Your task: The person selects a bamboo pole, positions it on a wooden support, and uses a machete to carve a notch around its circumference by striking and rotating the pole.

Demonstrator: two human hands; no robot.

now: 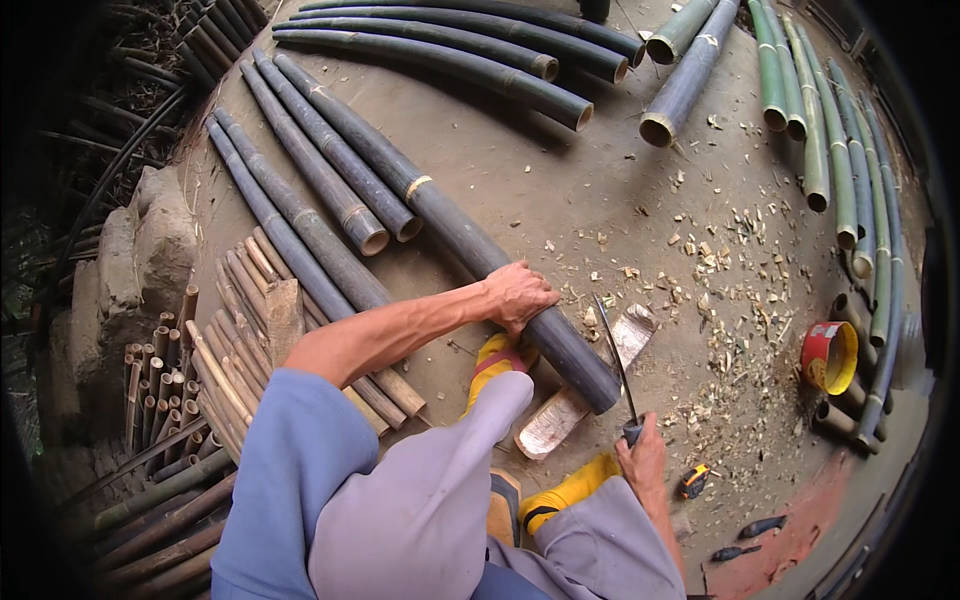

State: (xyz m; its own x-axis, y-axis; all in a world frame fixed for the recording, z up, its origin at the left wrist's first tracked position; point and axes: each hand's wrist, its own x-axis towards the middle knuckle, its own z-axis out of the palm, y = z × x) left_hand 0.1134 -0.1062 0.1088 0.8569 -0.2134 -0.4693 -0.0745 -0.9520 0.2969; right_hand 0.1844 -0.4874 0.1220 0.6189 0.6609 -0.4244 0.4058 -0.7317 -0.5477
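A long dark bamboo pole (455, 225) slants from the upper left down to the middle, its near end lying across a pale, chipped wooden block (550, 425). My left hand (522, 296) is closed over the top of this pole, a little back from the near end. To the right of that end, my right hand (645, 455) is wrapped round the dark handle of a long, thin-bladed cutting tool (615, 350). Its narrow blade points up and away, apart from the pole. Whether it is a knife or a saw, I cannot tell.
Dark bamboo poles (440, 65) lie at the back and left, green poles (815, 130) at the right. Cut bamboo pieces (235, 340) are stacked at the left. Wood chips (740, 300) litter the ground near a red and yellow bucket (830, 357) and a tape measure (693, 481).
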